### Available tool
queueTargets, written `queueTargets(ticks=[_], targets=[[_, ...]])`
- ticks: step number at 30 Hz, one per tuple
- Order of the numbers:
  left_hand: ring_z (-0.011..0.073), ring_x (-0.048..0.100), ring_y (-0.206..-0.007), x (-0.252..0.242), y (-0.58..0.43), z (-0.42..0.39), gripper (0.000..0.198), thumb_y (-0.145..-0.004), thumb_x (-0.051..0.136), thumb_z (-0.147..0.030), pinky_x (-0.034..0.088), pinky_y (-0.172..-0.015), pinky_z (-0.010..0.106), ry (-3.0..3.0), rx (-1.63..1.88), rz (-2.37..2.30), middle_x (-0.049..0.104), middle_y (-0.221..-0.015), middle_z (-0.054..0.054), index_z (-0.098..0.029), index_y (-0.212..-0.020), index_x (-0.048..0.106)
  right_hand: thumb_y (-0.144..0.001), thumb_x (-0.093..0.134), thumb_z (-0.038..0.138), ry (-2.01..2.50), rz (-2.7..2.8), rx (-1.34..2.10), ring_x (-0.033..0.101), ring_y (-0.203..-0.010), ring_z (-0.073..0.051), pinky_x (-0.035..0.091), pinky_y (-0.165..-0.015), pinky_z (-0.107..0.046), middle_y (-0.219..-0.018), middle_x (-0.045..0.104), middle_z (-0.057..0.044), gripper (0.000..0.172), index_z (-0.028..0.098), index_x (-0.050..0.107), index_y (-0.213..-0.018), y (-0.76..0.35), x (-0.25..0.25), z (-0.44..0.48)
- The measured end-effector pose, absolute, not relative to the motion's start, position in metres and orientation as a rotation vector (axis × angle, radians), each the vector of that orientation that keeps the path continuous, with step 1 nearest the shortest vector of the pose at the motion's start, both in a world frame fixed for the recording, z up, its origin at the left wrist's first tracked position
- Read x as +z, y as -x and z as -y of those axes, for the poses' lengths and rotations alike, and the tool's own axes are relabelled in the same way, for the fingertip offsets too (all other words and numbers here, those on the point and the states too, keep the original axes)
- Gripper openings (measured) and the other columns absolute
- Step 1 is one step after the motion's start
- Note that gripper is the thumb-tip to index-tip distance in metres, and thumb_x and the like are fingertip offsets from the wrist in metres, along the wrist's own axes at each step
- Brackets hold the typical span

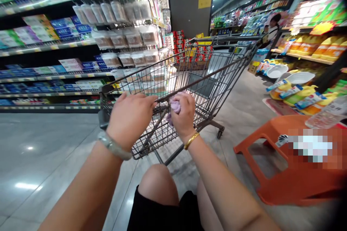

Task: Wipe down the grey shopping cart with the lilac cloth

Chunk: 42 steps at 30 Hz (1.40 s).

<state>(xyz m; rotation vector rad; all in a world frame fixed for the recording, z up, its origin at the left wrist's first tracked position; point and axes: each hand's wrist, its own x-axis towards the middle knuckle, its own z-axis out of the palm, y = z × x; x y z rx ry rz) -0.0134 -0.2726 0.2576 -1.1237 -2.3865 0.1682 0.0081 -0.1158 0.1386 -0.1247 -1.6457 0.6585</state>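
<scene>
A grey wire shopping cart stands in a shop aisle right in front of me. My left hand is closed over the cart's handle bar, a pale bangle on its wrist. My right hand is closed on a lilac cloth and presses it against the same bar. A gold bangle sits on the right wrist. My bare knees show below the cart.
Shelves of packaged goods line the left side. An orange plastic stool stands close on the right, with yellow bottles and white basins behind it. A person stands far down the aisle. Red packs are stacked ahead.
</scene>
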Motion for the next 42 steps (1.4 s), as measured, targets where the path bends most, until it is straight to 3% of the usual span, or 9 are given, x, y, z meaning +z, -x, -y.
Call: queueTargets(ticks=[3, 6, 12, 16, 22, 26, 29, 35, 42], targets=[[0.0306, 0.072, -0.085, 0.255, 0.017, 0.287, 0.043, -0.106, 0.033, -0.041, 0.047, -0.073, 0.038, 0.995, 0.261, 2.554, 0.077, -0.088, 0.009, -0.023, -0.103, 0.072, -0.081, 0.058, 0.008, 0.006, 1.723, 0.592, 0.056, -0.109, -0.024, 0.049, -0.099, -0.043, -0.105, 0.061, -0.006, 0.024, 0.024, 0.064, -0.097, -0.008, 0.146, 0.121], [0.0288, 0.071, -0.074, 0.249, 0.019, 0.288, 0.046, -0.107, 0.027, -0.046, 0.03, -0.053, 0.032, 0.918, 0.247, 2.595, 0.074, -0.079, 0.008, -0.024, -0.101, 0.067, -0.08, 0.058, 0.005, 0.009, 1.667, 0.634, 0.058, -0.107, -0.023, 0.05, -0.098, -0.043, -0.105, 0.062, -0.004, 0.025, 0.026, 0.064, -0.093, -0.007, 0.153, 0.11], [0.0287, 0.071, -0.072, 0.239, 0.021, 0.277, 0.046, -0.107, 0.025, -0.044, 0.024, -0.052, 0.032, 0.929, 0.241, 2.513, 0.074, -0.079, 0.008, -0.023, -0.1, 0.065, -0.081, 0.059, 0.007, 0.081, 1.529, 0.66, 0.059, -0.111, -0.023, 0.052, -0.098, -0.043, -0.112, 0.06, -0.008, 0.022, 0.024, 0.064, -0.094, -0.003, 0.156, 0.127], [0.0304, 0.073, -0.075, 0.238, 0.021, 0.271, 0.044, -0.107, 0.025, -0.039, 0.029, -0.053, 0.031, 0.931, 0.24, 2.504, 0.074, -0.082, 0.011, -0.021, -0.102, 0.065, -0.083, 0.061, 0.012, -0.081, 1.651, 0.552, 0.061, -0.11, -0.023, 0.052, -0.098, -0.043, -0.108, 0.065, -0.006, 0.019, 0.025, 0.062, -0.098, 0.0, 0.154, 0.131], [0.0327, 0.074, -0.078, 0.24, 0.016, 0.254, 0.044, -0.107, 0.023, -0.039, 0.043, -0.059, 0.033, 0.986, 0.176, 2.523, 0.074, -0.082, 0.013, -0.017, -0.107, 0.062, -0.082, 0.052, 0.008, 0.232, 1.493, 0.676, 0.058, -0.11, -0.025, 0.05, -0.098, -0.048, -0.106, 0.064, -0.006, 0.022, 0.025, 0.061, -0.093, -0.001, 0.149, 0.102], [0.0297, 0.074, -0.08, 0.245, 0.016, 0.248, 0.033, -0.105, 0.03, -0.03, 0.044, -0.06, 0.032, 1.087, 0.125, 2.555, 0.074, -0.086, 0.013, -0.014, -0.116, 0.057, -0.085, 0.057, 0.016, 0.055, 1.621, 0.659, 0.059, -0.107, -0.025, 0.05, -0.097, -0.044, -0.102, 0.062, -0.006, 0.015, 0.025, 0.062, -0.096, -0.004, 0.146, 0.119], [0.0299, 0.073, -0.078, 0.253, 0.017, 0.252, 0.03, -0.104, 0.034, -0.029, 0.042, -0.06, 0.032, 1.15, 0.171, 2.544, 0.074, -0.084, 0.01, -0.02, -0.109, 0.062, -0.084, 0.058, 0.015, 0.085, 1.641, 0.64, 0.059, -0.105, -0.024, 0.05, -0.095, -0.042, -0.102, 0.063, -0.006, 0.014, 0.025, 0.06, -0.094, -0.004, 0.137, 0.111], [0.0308, 0.071, -0.08, 0.257, 0.027, 0.262, 0.052, -0.104, 0.029, -0.053, 0.041, -0.063, 0.033, 1.109, 0.232, 2.629, 0.076, -0.085, 0.009, -0.025, -0.095, 0.073, -0.079, 0.053, 0.008, 0.289, 1.527, 0.794, 0.058, -0.1, -0.022, 0.051, -0.092, -0.041, -0.099, 0.06, -0.005, 0.018, 0.024, 0.055, -0.088, -0.004, 0.122, 0.105], [0.0285, 0.071, -0.079, 0.244, 0.03, 0.253, 0.063, -0.105, 0.021, -0.052, 0.039, -0.061, 0.032, 1.08, 0.171, 2.574, 0.076, -0.085, 0.011, -0.021, -0.091, 0.074, -0.079, 0.057, 0.014, 0.052, 1.669, 0.7, 0.057, -0.105, -0.023, 0.048, -0.096, -0.038, -0.1, 0.06, -0.006, 0.019, 0.023, 0.062, -0.095, -0.003, 0.12, 0.126]])
